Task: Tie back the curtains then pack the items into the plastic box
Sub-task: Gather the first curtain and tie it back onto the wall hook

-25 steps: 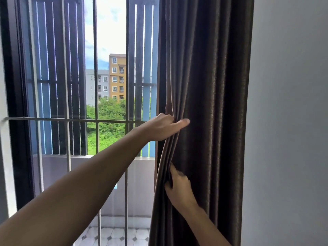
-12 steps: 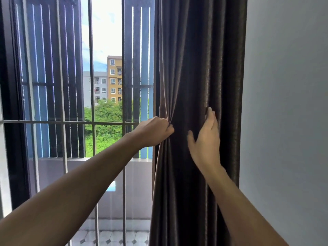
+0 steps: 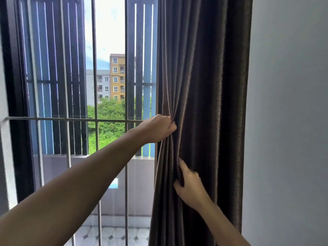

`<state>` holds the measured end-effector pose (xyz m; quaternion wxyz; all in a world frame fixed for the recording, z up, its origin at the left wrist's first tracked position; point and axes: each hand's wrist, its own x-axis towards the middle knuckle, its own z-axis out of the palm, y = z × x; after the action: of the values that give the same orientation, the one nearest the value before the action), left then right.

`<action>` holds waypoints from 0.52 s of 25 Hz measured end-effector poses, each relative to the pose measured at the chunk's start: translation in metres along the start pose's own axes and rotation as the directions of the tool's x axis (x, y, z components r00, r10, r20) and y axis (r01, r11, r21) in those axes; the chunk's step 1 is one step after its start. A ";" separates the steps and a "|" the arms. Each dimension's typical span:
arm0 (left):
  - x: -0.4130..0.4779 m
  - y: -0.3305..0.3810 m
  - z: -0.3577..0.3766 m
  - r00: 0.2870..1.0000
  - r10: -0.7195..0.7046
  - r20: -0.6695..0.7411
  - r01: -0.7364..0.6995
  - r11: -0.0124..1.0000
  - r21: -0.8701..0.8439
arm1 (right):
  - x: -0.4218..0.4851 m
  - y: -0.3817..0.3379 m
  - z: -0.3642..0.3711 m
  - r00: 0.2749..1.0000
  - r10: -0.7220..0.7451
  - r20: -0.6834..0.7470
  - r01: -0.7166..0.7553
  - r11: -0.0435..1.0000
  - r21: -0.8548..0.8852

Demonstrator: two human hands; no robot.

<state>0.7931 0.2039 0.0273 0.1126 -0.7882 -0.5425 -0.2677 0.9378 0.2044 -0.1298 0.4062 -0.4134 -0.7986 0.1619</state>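
Observation:
A dark brown curtain [image 3: 209,89] hangs bunched in vertical folds at the right side of the window, against the wall. My left hand [image 3: 157,128] is closed on the curtain's left edge at mid height, pinching several folds together. Lower down, my right hand [image 3: 190,187] pushes its fingers into the folds and grips them, thumb pointing up. No tie-back and no plastic box are in view.
A window with a metal bar grille [image 3: 96,119] and dark frame [image 3: 16,103] fills the left and centre. Blue slatted shutters, trees and buildings show outside. A plain grey wall [image 3: 287,121] stands right of the curtain. Tiled balcony floor [image 3: 113,235] lies below.
My right hand has dropped from the curtain's front at mid height to lower folds and now grips them. My left hand keeps its hold on the edge.

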 end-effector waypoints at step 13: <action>0.006 0.007 0.016 0.992 -0.025 -0.125 0.035 0.996 0.076 | 0.001 -0.001 -0.010 0.993 -0.084 -0.079 0.074 0.990 -0.122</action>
<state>0.8060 0.2132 0.0182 0.1729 -0.7567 -0.5564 -0.2966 0.9453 0.2040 -0.1225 0.4202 -0.4111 -0.8049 0.0805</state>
